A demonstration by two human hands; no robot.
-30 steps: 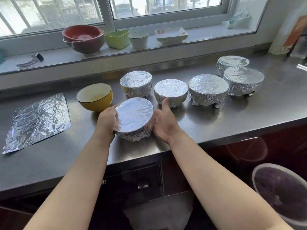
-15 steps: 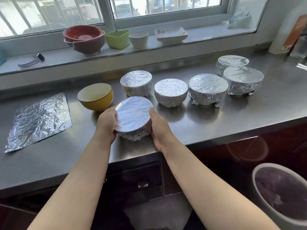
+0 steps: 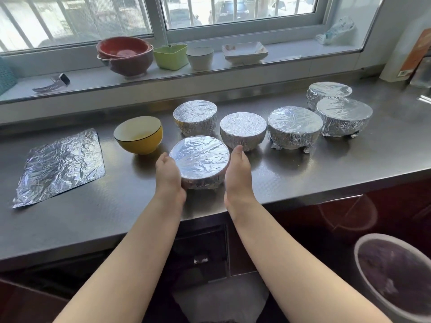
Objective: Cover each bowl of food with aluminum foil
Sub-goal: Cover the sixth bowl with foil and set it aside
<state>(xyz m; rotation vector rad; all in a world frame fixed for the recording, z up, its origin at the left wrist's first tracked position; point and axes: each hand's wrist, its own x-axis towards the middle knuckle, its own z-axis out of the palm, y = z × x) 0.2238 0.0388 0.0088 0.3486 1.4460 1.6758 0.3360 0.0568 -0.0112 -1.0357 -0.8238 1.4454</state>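
This is a home kitchen. A steel counter runs under a sliding window, and on the sill in the upper part of the frame stand ceramic bowls, a green dish and a white cup. Dark cabinet doors are below the counter

Six foil-covered bowls stand upright on the steel tabletop; the nearest foil-covered bowl sits between both hands. A yellow bowl stands uncovered beside it, and a crinkled foil sheet lies flat at the left.
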